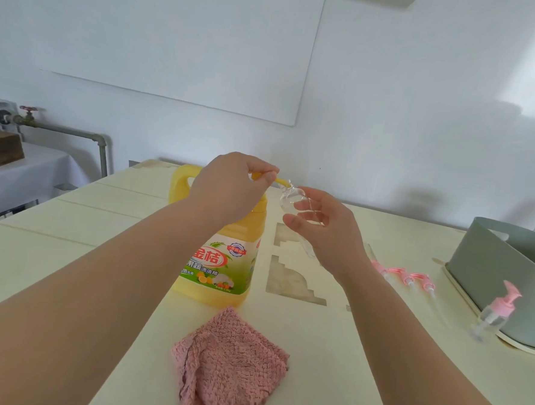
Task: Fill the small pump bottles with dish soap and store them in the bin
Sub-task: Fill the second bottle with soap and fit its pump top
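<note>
A big yellow dish soap jug (pixel 222 262) stands upright in the middle of the table. My left hand (pixel 229 187) sits on top of it, fingers curled over its yellow pump nozzle (pixel 281 181). Beside the jug, my right hand (pixel 327 228) holds a small clear bottle (pixel 291 199), tilted with its open mouth at the nozzle tip. Loose pink pump heads (pixel 408 278) lie on the table to the right. One capped small bottle (pixel 497 310) with a pink pump stands next to the grey-green bin (pixel 506 267).
A folded pink cloth (pixel 228 366) lies near the front of the cream table (pixel 375 365). The bin rests on a cream lid or tray (pixel 461 289) at the right edge. A side table with a white cover and a pipe with a valve are far left.
</note>
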### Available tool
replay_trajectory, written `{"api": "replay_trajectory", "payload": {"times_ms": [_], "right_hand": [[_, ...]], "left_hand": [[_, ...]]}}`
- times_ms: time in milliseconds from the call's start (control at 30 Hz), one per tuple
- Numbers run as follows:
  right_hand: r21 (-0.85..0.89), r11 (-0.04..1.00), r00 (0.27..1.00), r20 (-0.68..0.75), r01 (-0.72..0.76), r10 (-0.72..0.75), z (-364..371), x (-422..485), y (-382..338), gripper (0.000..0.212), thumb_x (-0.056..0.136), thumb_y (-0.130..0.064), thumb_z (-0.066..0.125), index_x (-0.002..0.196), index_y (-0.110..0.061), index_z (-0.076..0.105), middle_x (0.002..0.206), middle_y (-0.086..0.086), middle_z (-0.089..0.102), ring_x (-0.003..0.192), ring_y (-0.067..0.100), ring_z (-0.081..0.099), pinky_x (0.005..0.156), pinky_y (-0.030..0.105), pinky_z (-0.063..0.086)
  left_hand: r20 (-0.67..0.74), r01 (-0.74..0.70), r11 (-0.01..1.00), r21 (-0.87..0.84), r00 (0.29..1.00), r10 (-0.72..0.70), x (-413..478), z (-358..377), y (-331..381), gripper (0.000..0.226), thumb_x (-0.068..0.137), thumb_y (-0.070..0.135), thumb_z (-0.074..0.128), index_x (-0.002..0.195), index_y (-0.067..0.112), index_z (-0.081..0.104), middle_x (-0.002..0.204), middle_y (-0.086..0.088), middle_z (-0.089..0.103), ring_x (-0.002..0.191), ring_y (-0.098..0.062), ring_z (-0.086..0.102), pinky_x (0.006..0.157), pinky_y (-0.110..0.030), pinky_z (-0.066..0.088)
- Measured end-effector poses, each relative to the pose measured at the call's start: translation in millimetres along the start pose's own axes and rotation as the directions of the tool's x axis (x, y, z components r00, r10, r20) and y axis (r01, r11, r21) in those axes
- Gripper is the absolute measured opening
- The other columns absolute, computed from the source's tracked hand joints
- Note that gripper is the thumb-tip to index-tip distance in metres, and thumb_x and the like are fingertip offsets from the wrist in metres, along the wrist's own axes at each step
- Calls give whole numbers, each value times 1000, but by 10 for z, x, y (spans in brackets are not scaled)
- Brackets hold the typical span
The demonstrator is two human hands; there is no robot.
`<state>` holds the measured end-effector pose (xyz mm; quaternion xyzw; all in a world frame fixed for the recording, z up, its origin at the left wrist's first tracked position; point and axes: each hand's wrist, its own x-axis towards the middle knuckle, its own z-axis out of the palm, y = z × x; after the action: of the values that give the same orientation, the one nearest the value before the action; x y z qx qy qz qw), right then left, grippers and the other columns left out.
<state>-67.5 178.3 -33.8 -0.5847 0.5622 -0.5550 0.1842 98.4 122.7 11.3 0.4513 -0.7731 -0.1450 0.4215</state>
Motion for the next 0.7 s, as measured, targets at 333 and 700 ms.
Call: {"api": "replay_trajectory", "payload": {"times_ms": [333,700], "right_hand": [[48,997,998,18,-55,54,26,-90,11,46,80,-21,77,122,-28,61,101,-8,65,86,4,61,58,3,42],[39,997,997,48,-66,64,-15,-116,-128,47,81,-21,76,125,-26,60,103,-9,66,92,8,63,58,3,43]], "left_hand": [[-30,-88,994,65,995,90,-136,83,-61,27,96,40,46,114,35,66,122,17,62,117,-6,52,114,-36,23],[173,94,994,-57,982,-82,104,-230,171,19,90,36,58,95,26,72,88,8,68,78,-4,59,61,-15,40]]}}
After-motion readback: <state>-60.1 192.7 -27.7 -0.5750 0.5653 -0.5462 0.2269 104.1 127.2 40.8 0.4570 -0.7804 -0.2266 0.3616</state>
